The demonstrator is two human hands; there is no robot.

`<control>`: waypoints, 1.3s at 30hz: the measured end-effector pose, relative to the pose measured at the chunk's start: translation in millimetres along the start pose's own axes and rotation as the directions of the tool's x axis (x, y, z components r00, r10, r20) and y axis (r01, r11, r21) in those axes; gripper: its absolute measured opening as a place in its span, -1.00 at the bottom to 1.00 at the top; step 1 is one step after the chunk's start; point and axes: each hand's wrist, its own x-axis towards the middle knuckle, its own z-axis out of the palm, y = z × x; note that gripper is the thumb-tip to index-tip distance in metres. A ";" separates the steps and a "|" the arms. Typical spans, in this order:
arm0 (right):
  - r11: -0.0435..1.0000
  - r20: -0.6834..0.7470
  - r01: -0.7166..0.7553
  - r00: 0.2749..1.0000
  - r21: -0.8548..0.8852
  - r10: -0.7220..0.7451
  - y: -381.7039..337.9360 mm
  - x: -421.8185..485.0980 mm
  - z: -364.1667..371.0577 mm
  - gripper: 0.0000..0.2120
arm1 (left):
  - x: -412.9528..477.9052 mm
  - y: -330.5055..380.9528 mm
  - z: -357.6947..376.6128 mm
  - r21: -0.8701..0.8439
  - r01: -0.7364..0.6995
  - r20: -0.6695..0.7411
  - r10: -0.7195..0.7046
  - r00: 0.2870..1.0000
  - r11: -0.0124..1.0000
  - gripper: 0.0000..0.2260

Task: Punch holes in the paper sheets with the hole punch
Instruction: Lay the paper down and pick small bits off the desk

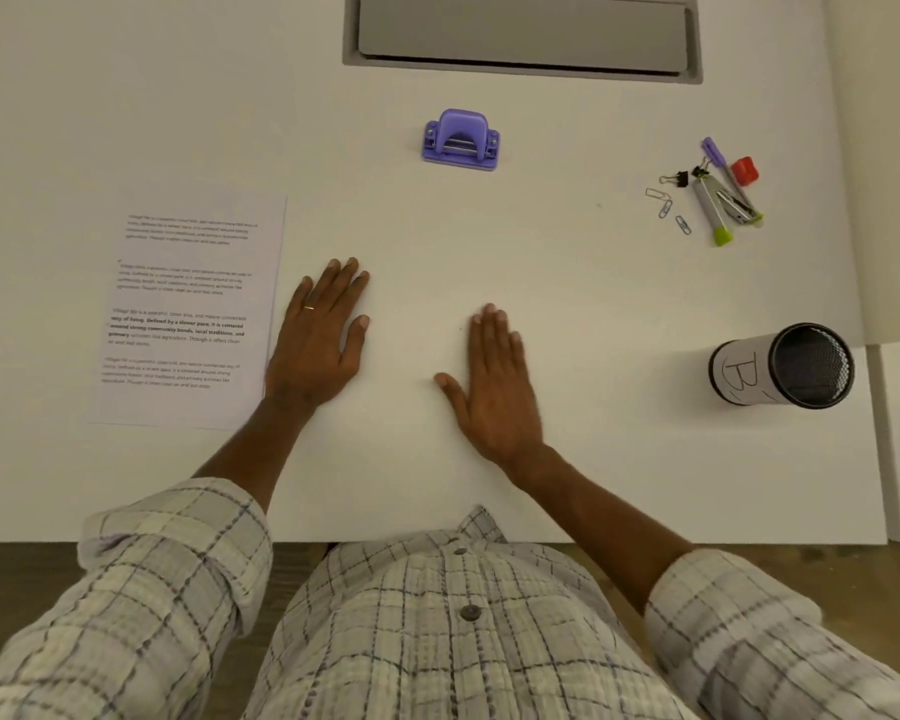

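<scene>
first, your left grip [317, 339] and right grip [495, 389] lie flat, empty; square the printed white paper sheets [188, 314] before feeding the purple plastic hole punch [461, 140].

You are at an office workstation. The plain white counter [541, 252] has a grey cable hatch [523, 36] set into its far side. Printed paper sheets [188, 309] lie at your left and a purple hole punch [461, 140] stands far centre. To the right sit paper clips [666, 207], binder clips [679, 177], markers [713, 210] and a black mesh pen cup [783, 365].
</scene>
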 end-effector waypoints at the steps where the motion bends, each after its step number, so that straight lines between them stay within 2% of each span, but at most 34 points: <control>1: 0.999 0.007 0.038 0.999 0.038 -0.039 -8.6 11.2 2.4 -0.31 | -0.4 0.0 -0.1 -0.002 0.001 0.000 -0.001 1.000 1.000 -0.50; 3: 0.988 -0.020 0.098 0.995 0.120 -0.096 -15.1 29.3 -2.6 -0.46 | -1.0 0.0 -0.1 -0.005 0.001 -0.002 -0.001 1.000 1.000 -0.50; 5: 0.969 -0.096 0.091 0.993 0.230 -0.070 -8.4 36.2 -18.1 -0.36 | -0.9 0.0 0.5 -0.002 -0.004 -0.009 0.004 1.000 1.000 -0.50; 6: 0.951 -0.141 0.050 0.990 0.304 -0.007 -1.7 36.0 -28.6 -0.36 | -1.0 -0.1 0.9 0.002 -0.007 -0.013 0.007 1.000 1.000 -0.51; 9: 0.898 -0.304 -0.009 0.939 0.441 0.158 24.4 33.7 -53.1 -0.71 | -1.7 -1.1 2.1 0.011 -0.016 -0.020 0.016 1.000 1.000 -0.51; 12: 0.880 -0.290 -0.088 0.925 0.468 0.247 48.0 28.9 -60.2 -0.85 | -1.5 -1.3 2.5 0.007 -0.012 -0.015 0.012 1.000 1.000 -0.51; 14: 0.927 -0.284 -0.059 0.943 0.370 0.174 54.1 26.1 -55.5 -0.80 | -0.8 -1.4 2.3 0.006 -0.011 -0.019 0.011 1.000 1.000 -0.51; 16: 0.976 -0.243 0.028 0.970 0.214 0.026 49.7 27.1 -43.4 -0.71 | -0.9 -1.1 2.1 0.006 -0.010 -0.025 0.010 1.000 1.000 -0.51; 19: 0.985 -0.145 0.125 0.984 0.119 -0.108 26.7 32.4 -26.5 -0.60 | -1.0 -1.5 2.1 0.007 -0.009 -0.023 0.009 1.000 1.000 -0.51; 23: 0.938 -0.077 0.345 0.936 0.025 -0.343 22.3 26.6 -21.1 -0.51 | -1.0 -1.8 2.8 0.009 -0.007 -0.024 0.008 1.000 1.000 -0.51; 25: 0.903 -0.036 0.429 0.902 -0.019 -0.429 36.4 19.2 -25.6 -0.55 | -1.3 -1.8 2.5 0.001 -0.010 -0.027 0.010 1.000 1.000 -0.51; 27: 0.935 -0.034 0.355 0.934 0.005 -0.355 47.3 14.1 -38.1 -0.64 | -1.1 -1.1 2.1 -0.008 -0.014 -0.034 0.013 0.999 1.000 -0.50; 29: 0.970 -0.140 0.237 0.963 0.053 -0.228 55.9 13.1 -47.5 -0.67 | -1.1 -0.6 2.3 -0.012 -0.014 -0.038 0.014 0.999 1.000 -0.50; 31: 0.981 -0.224 0.111 0.972 0.157 -0.075 58.8 10.7 -51.3 -0.72 | -1.6 -0.8 2.5 -0.009 -0.012 -0.039 0.012 0.999 1.000 -0.51; 33: 0.972 -0.221 0.019 0.975 0.233 0.034 57.0 8.6 -48.5 -0.76 | -1.4 -1.5 2.5 -0.004 -0.008 -0.035 0.008 0.999 1.000 -0.51; 35: 0.970 -0.206 -0.020 0.976 0.244 0.072 48.4 6.1 -42.1 -0.77 | -1.2 -2.2 2.7 0.002 -0.009 -0.031 0.009 0.999 1.000 -0.51; 39: 0.969 -0.174 0.040 0.985 0.245 0.003 17.8 8.1 -29.8 -0.74 | -1.0 -1.7 3.3 0.001 -0.010 -0.040 0.010 0.999 1.000 -0.51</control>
